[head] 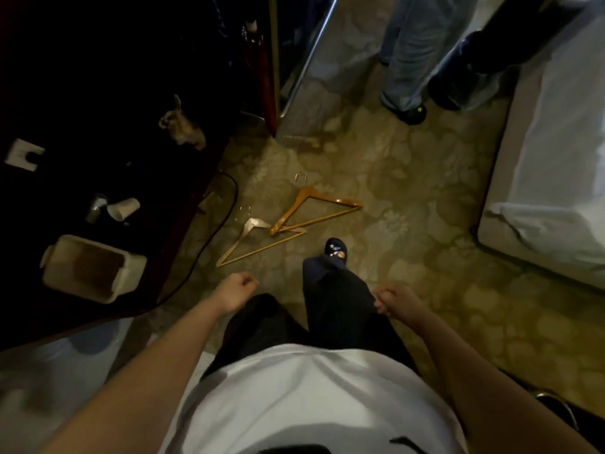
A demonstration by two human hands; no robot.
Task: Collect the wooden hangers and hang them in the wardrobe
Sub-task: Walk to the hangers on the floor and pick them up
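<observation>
Two triangular wooden hangers (289, 211) lie overlapping on the patterned beige carpet (409, 178) ahead of my foot. My left hand (237, 291) and right hand (396, 303) hang loosely curled, empty. The hangers look light and rigid, so I'd grasp the shoulders near the hooks.

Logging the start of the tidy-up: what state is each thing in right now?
Darker wooden hanger: flat on carpet, end overlapping the paler one.
Paler wooden hanger: flat on carpet.
Left hand: empty, loosely curled.
Right hand: empty, loosely curled.
White cup: on its side.

Two wooden hangers (307, 193), one white cup (123, 208), one bin (131, 277), one bed (556, 158).
</observation>
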